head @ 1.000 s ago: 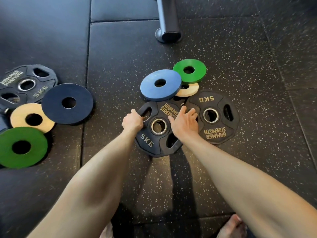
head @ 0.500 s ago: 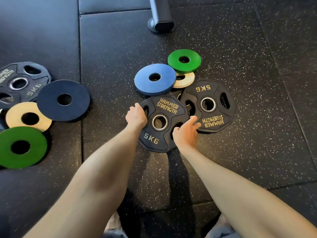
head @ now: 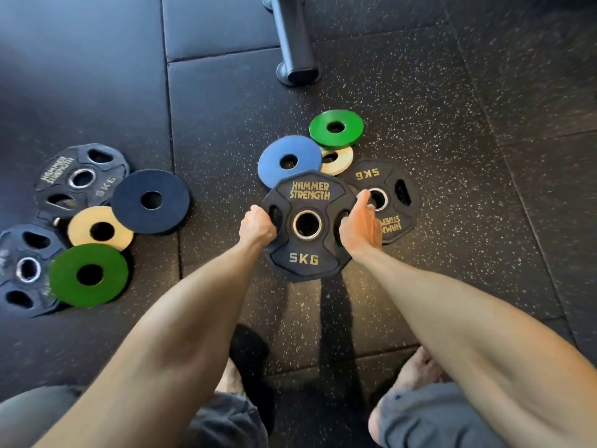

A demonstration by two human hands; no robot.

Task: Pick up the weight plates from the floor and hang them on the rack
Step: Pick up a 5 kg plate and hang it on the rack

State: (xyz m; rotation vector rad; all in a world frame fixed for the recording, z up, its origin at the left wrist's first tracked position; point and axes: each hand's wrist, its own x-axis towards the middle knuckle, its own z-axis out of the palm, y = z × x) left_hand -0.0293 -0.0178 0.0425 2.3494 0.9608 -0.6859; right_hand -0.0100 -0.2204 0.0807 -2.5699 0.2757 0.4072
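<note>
While crouching in grey shorts (head: pixel 429 415) over a speckled rubber floor (head: pixel 468 195), a person takes hold of a black 5KG plate (head: pixel 303 258) at both sides. The left hand (head: pixel 258 226) is curled tight through the plate's left grip slot. The right hand (head: pixel 358 221) has its fingers hooked into the right slot, thumb pointing away along the rim.

Well apart on the person's left, five more plates lie overlapping: a green disc (head: pixel 64 279), a near black plate (head: pixel 19 250), a cream disc (head: pixel 80 226), a navy disc (head: pixel 171 205) and a far black plate (head: pixel 53 177).

A second ago the gripped plate lay flat with its lettering askew and the right hand spread on top of it. Now the lettering reads upright, and its far edge covers part of a blue plate (head: pixel 274 163) and of a second black plate (head: pixel 368 173) behind it. It looks to be leaving the floor, though the gap beneath cannot be seen. That would put the first lift under way, with the carry to the rack yet to come.

Just beyond, a cream plate (head: pixel 344 160) sits tucked under the blue one and a green plate (head: pixel 353 127). Farthest off, a dark metal leg (head: pixel 297 43) stands on the mat; whether it belongs to the rack cannot be told.
</note>
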